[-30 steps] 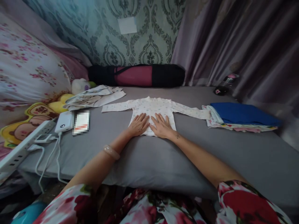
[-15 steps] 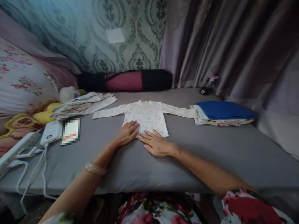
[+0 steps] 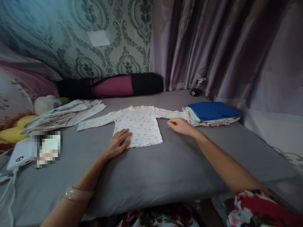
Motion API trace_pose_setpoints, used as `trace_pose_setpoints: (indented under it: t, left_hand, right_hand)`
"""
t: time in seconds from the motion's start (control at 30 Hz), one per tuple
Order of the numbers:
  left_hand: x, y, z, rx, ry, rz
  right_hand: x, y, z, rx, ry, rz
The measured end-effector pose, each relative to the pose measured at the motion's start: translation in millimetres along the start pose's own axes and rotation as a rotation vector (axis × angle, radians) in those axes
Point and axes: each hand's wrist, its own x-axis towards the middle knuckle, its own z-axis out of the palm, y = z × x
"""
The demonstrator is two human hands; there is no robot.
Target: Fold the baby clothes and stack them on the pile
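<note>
A small white long-sleeved shirt (image 3: pixel 139 126) with a fine print lies spread flat on the grey sheet, its sleeves stretched out to both sides. My left hand (image 3: pixel 119 143) rests flat on the shirt's lower left corner, fingers spread. Just off the shirt's right side, below the right sleeve (image 3: pixel 169 113), is my right hand (image 3: pixel 181 125). Its fingers are curled together, and nothing shows in them. The right cuff reaches the edge of a stack of folded clothes, topped by a blue folded cloth (image 3: pixel 214 110).
A heap of loose clothes (image 3: pixel 68 115) lies at left, near plush toys (image 3: pixel 46 104). Closer in is a white charger block (image 3: pixel 22 153) with cables, beside a blurred-out item (image 3: pixel 48 149). A black and maroon long bag (image 3: pixel 111 85) lies along the wall; a dark bottle (image 3: pixel 197 87) stands by the curtain.
My right hand has lifted off the shirt's lower hem and moved right and away from me, its fingers curling in. My left hand stays on the shirt. The view has swung to the right.
</note>
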Motion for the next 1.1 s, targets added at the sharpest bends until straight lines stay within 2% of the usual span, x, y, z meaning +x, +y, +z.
trace_pose_setpoints:
  t: [0.1, 0.17, 0.23, 0.5, 0.67, 0.77, 0.83, 1.0, 1.1]
  left_hand:
    - [1, 1, 1.1, 0.005, 0.021, 0.0]
    - [1, 2, 0.5, 0.003, 0.022, -0.003]
    - [1, 4, -0.6, -0.004, 0.012, -0.01]
    - [1, 2, 0.4, -0.007, 0.013, -0.013]
    - [1, 2, 0.8, 0.001, 0.003, -0.01]
    - [1, 2, 1.0, 0.015, 0.014, -0.005]
    - [1, 3, 0.9, 0.02, 0.019, -0.001]
    - [3, 6, -1.3, 0.029, 0.012, -0.009]
    - [16, 7, -2.6, 0.06, 0.044, -0.019]
  right_hand:
    - [14, 37, -25, -0.34, 0.247, 0.36]
    - [19, 55, -32, -0.482, 0.308, 0.518]
    - [23, 66, -33, -0.554, 0.318, 0.606]
    - [35, 75, -18, -0.543, 0.295, 0.689]
    - [39, 71, -11, -0.541, 0.3, 0.634]
    - [45, 61, -10, -0.433, 0.354, 0.617]
    - [54, 53, -14, -0.289, 0.438, 0.638]
    - [89, 36, -30, 0.088, 0.764, 0.632]
    - [111, 33, -33, 0.384, 0.96, 0.58]
